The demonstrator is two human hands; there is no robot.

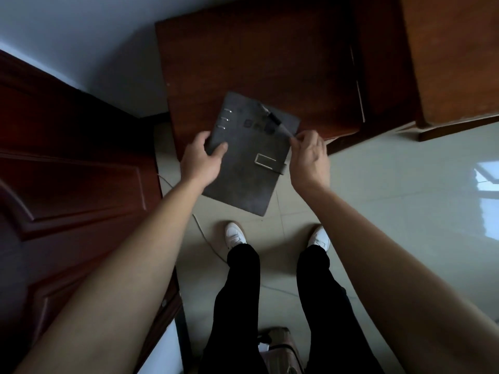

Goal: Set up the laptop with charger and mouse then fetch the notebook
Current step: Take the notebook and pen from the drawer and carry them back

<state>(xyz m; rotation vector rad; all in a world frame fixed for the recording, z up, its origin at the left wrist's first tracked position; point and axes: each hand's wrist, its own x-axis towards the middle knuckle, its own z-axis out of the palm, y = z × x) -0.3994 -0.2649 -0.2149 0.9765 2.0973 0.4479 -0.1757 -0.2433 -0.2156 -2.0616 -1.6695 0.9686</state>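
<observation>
A dark grey ring-bound notebook (248,163) with a metal clasp is held in the air over the front edge of a low brown wooden cabinet (259,66). My left hand (201,160) grips its left edge, thumb on the cover. My right hand (310,157) pinches the end of a dark pen (275,121) that lies across the notebook's upper right corner. No laptop, charger or mouse is in view.
A dark red wooden door (70,168) stands at the left. A taller brown cabinet (453,55) is at the right. A thin white cable (205,233) runs over the pale tiled floor (391,201) near my white shoes. A suitcase top (278,346) shows at the bottom.
</observation>
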